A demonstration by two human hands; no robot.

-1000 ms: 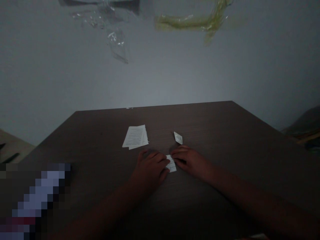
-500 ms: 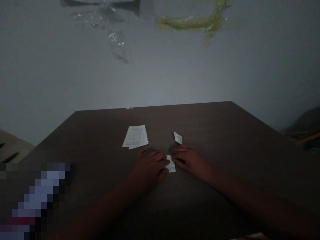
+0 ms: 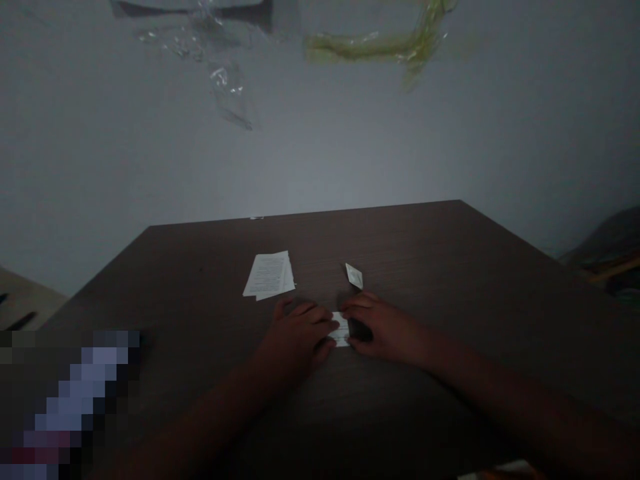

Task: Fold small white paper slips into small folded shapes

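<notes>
Paper [image 3: 341, 329], small and white, lies flat on desk [image 3: 465, 280] near the front middle, between both hands. Left hand [image 3: 299, 335] sits palm down on the paper's left part, fingers bent, tips covering that edge, thumb by the lower corner. Left grip: too dim to tell if it pinches the paper or only presses it. Right hand [image 3: 389, 329] sits palm down at the paper's right edge, fingers curled toward it, with a dark shadow under them. Right grip: touching the paper, but pinching or pressing cannot be told. The fingertips of the two hands nearly meet over the paper. Both forearms run in from the bottom corners.

Folded piece [image 3: 354, 275], small, white and pointed, lies just behind the right hand, apart from it. Sheets [image 3: 269, 274], a loose printed stack, lie behind the left hand, close to it but not touching. Desk is dark brown wood grain and stands against a grey wall [image 3: 100, 147]. Clear plastic [image 3: 225, 80] and yellowish plastic [image 3: 380, 44] hang on the wall near the top. Lower left corner is pixelated.
</notes>
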